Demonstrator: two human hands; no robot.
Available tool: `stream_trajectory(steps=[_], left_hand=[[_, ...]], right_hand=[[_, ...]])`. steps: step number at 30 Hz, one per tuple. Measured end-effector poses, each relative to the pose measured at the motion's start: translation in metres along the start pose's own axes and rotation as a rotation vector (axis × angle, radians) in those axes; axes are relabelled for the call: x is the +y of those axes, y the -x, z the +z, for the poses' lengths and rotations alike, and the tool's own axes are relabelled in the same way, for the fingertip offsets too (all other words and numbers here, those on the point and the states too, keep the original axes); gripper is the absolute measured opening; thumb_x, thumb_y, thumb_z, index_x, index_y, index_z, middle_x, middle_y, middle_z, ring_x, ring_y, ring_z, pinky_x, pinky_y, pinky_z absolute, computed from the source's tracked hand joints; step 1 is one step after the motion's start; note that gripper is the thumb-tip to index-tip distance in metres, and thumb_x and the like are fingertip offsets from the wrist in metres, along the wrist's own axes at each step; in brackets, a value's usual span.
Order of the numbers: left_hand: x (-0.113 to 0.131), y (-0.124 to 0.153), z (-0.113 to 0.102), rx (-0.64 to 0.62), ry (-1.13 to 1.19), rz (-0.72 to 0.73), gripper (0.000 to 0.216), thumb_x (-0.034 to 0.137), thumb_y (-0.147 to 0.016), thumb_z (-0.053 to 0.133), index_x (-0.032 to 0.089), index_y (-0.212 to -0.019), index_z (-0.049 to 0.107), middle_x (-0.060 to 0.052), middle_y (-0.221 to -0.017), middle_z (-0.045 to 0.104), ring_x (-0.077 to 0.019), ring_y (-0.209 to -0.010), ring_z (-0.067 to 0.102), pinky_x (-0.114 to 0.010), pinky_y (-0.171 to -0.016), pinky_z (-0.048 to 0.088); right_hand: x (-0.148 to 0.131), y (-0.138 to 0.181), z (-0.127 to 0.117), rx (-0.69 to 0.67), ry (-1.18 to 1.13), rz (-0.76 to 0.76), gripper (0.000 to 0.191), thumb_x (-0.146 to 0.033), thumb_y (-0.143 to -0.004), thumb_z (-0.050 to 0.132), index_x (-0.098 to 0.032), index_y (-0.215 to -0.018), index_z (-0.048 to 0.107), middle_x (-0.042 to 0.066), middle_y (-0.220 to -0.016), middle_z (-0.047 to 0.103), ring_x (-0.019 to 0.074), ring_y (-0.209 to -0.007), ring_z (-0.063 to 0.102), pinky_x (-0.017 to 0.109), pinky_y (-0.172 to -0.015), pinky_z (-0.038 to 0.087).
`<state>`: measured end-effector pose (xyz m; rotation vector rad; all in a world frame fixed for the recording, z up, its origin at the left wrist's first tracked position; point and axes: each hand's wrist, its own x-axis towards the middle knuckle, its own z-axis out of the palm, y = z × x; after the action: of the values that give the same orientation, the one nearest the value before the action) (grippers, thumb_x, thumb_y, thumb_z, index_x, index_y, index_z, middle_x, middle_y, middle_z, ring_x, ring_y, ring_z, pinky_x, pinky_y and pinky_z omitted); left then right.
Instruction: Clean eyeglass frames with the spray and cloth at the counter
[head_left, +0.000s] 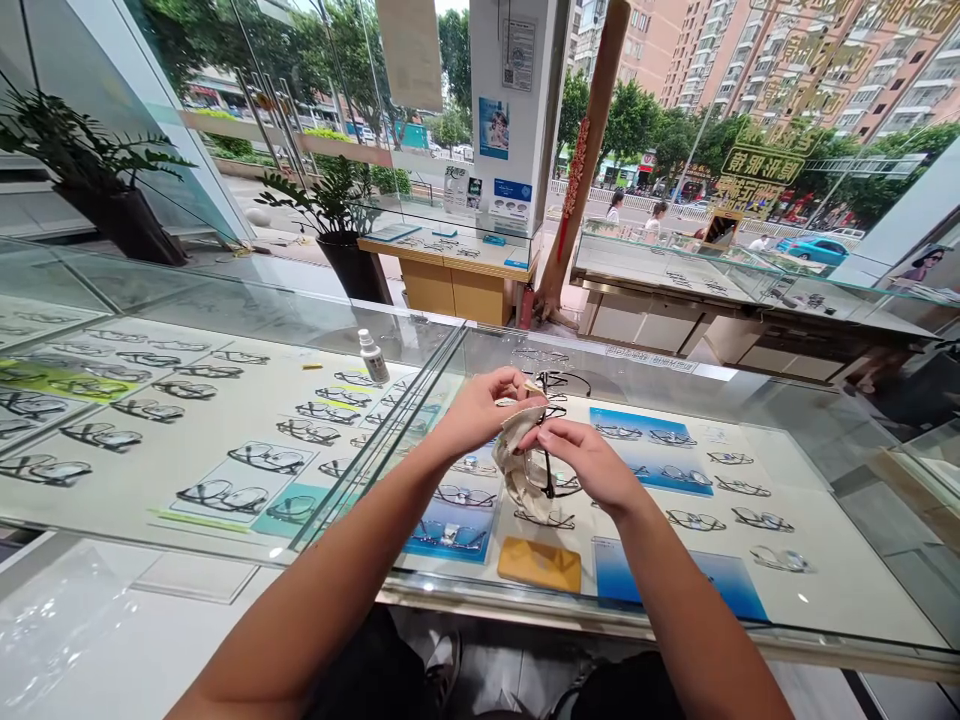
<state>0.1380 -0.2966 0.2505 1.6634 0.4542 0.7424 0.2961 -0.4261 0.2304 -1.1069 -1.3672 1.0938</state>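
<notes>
The left hand [480, 408] and right hand [592, 462], fingers pinched nearly closed, held a cloth [510, 458] against glasses [549, 488], which a loose grip might have dropped onto the counter [825, 560].

Glasses [548, 475]: partly hidden by cloth [517, 450] and fingers [559, 432]
Bottle label [375, 363]: too small to read
Blue board [731, 582], counter's [847, 550] front edge: partly behind right forearm [671, 565]

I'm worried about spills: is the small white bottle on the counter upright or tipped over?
Upright: the white bottle stands base down on the glass counter, its top uppermost.
</notes>
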Motion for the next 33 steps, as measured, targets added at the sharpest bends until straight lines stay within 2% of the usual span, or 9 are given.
stream_trajectory(steps=[5, 8, 12, 15, 19, 24, 28, 30, 33], left_hand=[[0.001, 0.004, 0.003, 0.044, -0.106, 0.037, 0.044, 0.048, -0.085, 0.083, 0.02, -0.077, 0.05, 0.004, -0.072, 0.052, -0.0113, -0.066, 0.045, -0.025, -0.063, 0.038], [0.005, 0.007, 0.004, 0.015, -0.114, 0.099, 0.032, 0.046, -0.09, 0.079, 0.019, -0.087, 0.061, -0.001, -0.083, 0.062, -0.0136, -0.074, 0.054, -0.027, -0.07, 0.043], [0.007, 0.007, 0.0, -0.029, -0.15, 0.164, 0.025, 0.041, -0.092, 0.076, 0.021, -0.107, 0.075, -0.007, -0.108, 0.069, -0.02, -0.098, 0.064, -0.029, -0.083, 0.049], [0.006, 0.004, -0.002, -0.031, -0.117, 0.154, 0.021, 0.038, -0.092, 0.073, 0.02, -0.1, 0.08, -0.009, -0.11, 0.069, -0.0226, -0.104, 0.064, -0.031, -0.087, 0.049], [0.001, 0.0, 0.0, 0.05, -0.029, 0.106, 0.021, 0.037, -0.09, 0.073, 0.018, -0.081, 0.075, -0.005, -0.092, 0.068, -0.0192, -0.089, 0.061, -0.032, -0.087, 0.047], [-0.01, -0.001, 0.004, 0.106, 0.007, 0.077, 0.033, 0.046, -0.086, 0.081, 0.018, -0.085, 0.063, 0.0, -0.083, 0.063, -0.0141, -0.076, 0.055, -0.027, -0.073, 0.044], [-0.013, -0.002, -0.002, 0.144, -0.124, -0.007, 0.048, 0.056, -0.081, 0.084, 0.02, -0.08, 0.052, 0.005, -0.07, 0.051, -0.0109, -0.063, 0.045, -0.024, -0.06, 0.033], [-0.011, -0.001, -0.006, 0.105, -0.225, -0.114, 0.055, 0.064, -0.081, 0.081, 0.02, -0.071, 0.048, 0.006, -0.062, 0.045, -0.0104, -0.057, 0.038, -0.025, -0.056, 0.026], [-0.006, 0.0, -0.01, -0.058, -0.225, -0.224, 0.061, 0.075, -0.086, 0.068, 0.019, -0.067, 0.052, 0.002, -0.061, 0.052, -0.0125, -0.057, 0.043, -0.027, -0.058, 0.03]], right_hand=[[0.001, -0.001, 0.0, 0.016, -0.003, 0.003, 0.036, -0.056, -0.103, 0.062, -0.024, -0.099, 0.079, 0.006, -0.108, 0.076, 0.0258, -0.11, 0.066, 0.04, -0.105, 0.047], [0.004, -0.002, 0.0, 0.032, -0.02, -0.01, 0.038, -0.058, -0.102, 0.064, -0.024, -0.098, 0.078, 0.006, -0.106, 0.075, 0.0258, -0.109, 0.066, 0.04, -0.105, 0.047], [0.008, -0.003, -0.002, 0.079, -0.062, 0.015, 0.038, -0.06, -0.1, 0.067, -0.023, -0.095, 0.077, 0.004, -0.101, 0.074, 0.0245, -0.103, 0.064, 0.039, -0.103, 0.046], [0.008, -0.003, -0.003, 0.084, -0.06, 0.021, 0.038, -0.059, -0.101, 0.066, -0.023, -0.097, 0.078, 0.005, -0.103, 0.074, 0.0248, -0.105, 0.064, 0.039, -0.104, 0.045], [0.007, -0.002, -0.001, 0.045, 0.002, -0.011, 0.037, -0.056, -0.104, 0.062, -0.024, -0.1, 0.079, 0.006, -0.105, 0.076, 0.0251, -0.107, 0.066, 0.039, -0.104, 0.046], [0.007, -0.003, 0.001, 0.023, 0.053, -0.019, 0.039, -0.059, -0.105, 0.06, -0.024, -0.1, 0.078, 0.006, -0.106, 0.076, 0.0255, -0.106, 0.066, 0.04, -0.102, 0.047], [0.006, -0.003, 0.001, 0.028, 0.062, -0.032, 0.042, -0.06, -0.105, 0.059, -0.024, -0.1, 0.078, 0.005, -0.106, 0.075, 0.0254, -0.106, 0.066, 0.039, -0.102, 0.046], [0.006, -0.002, 0.001, 0.019, 0.065, -0.035, 0.04, -0.059, -0.106, 0.058, -0.024, -0.101, 0.077, 0.005, -0.106, 0.075, 0.0251, -0.107, 0.066, 0.039, -0.103, 0.046], [0.007, -0.002, 0.001, 0.0, 0.053, -0.035, 0.038, -0.057, -0.107, 0.058, -0.024, -0.102, 0.076, 0.005, -0.11, 0.075, 0.0254, -0.11, 0.065, 0.039, -0.104, 0.046]])
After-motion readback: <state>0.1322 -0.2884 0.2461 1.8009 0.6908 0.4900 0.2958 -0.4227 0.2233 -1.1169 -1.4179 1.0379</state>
